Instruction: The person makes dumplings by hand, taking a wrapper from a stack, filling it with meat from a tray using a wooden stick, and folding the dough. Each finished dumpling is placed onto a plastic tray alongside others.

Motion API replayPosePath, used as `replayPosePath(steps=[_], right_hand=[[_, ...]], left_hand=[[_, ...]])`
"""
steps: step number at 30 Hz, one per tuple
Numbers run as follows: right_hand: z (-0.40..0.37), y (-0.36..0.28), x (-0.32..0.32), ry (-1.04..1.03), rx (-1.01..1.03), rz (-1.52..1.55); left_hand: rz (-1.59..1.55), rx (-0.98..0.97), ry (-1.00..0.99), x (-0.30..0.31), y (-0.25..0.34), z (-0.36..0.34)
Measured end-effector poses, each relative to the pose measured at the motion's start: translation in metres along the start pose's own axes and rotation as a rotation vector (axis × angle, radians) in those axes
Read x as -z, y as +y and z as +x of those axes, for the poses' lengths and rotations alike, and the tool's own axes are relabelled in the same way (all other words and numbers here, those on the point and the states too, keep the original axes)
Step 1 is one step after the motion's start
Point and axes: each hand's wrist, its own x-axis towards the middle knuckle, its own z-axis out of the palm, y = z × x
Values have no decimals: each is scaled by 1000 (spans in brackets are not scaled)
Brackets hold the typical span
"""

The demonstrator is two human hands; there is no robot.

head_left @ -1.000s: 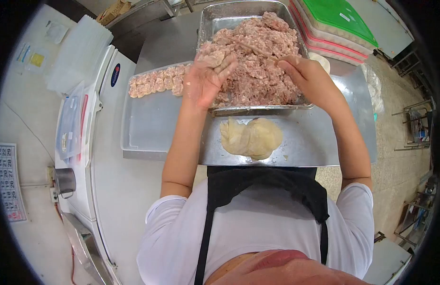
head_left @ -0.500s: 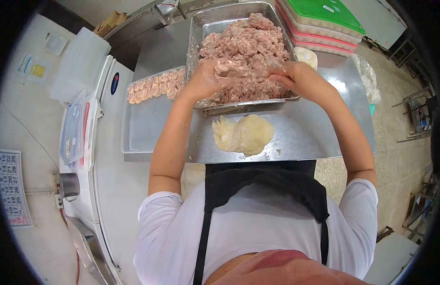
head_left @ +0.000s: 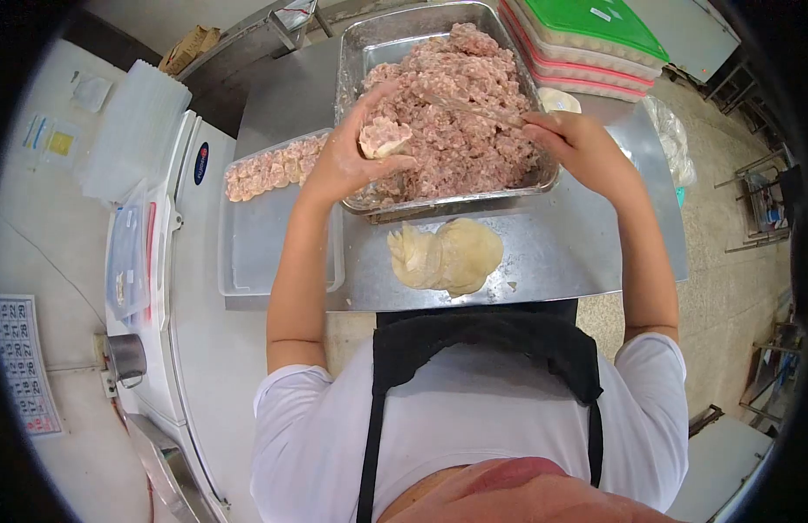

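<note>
hands both curled: left (head_left: 351, 161) around filled wrapper (head_left: 384, 137), right (head_left: 574, 144) around stick (head_left: 465, 105) over mince (head_left: 473, 152)

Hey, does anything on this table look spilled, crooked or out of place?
Nothing stands out. The left hand cups a filled wrapper, the right hand holds a stick over the meat pan; the wrapper stack sits fanned out, with a few small scraps beside it.

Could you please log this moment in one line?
left hand: holds filled wrapper | right hand: holds stick over minced meat
</note>
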Motion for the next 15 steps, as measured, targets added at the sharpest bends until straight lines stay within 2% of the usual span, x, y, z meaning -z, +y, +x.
replayPosePath(steps=[1, 2, 4, 5, 7, 8, 10, 11, 14, 15], right_hand=[[-2, -7, -4, -6, 2, 0], [-1, -17, -11, -74, 6, 67], [3, -22, -28, -147, 6, 135], [4, -15, -46, -137, 105, 146], [15, 4, -63, -115, 241, 194], [18, 14, -60, -121, 243, 193], [29, 5, -43, -29, 228, -262], [23, -10, -44, 46, 184, -401], [18, -19, -67, 30, 221, -290], [25, 14, -86, 43, 271, -247]], left_hand=[[158, -230, 22, 2, -1, 2], [158, -226, 25, 2, 0, 4], [-65, 17, -216, -1, 7, 8], [-71, 24, -217, -1, 1, 8], [119, -194, -308, -1, -20, 13], [117, -191, -303, -3, -34, 11], [102, 130, -141, -7, -62, 4], [107, 133, -127, -5, -72, 3], [167, 201, -30, -2, -75, -1], [181, 221, -105, 1, -65, -1]])
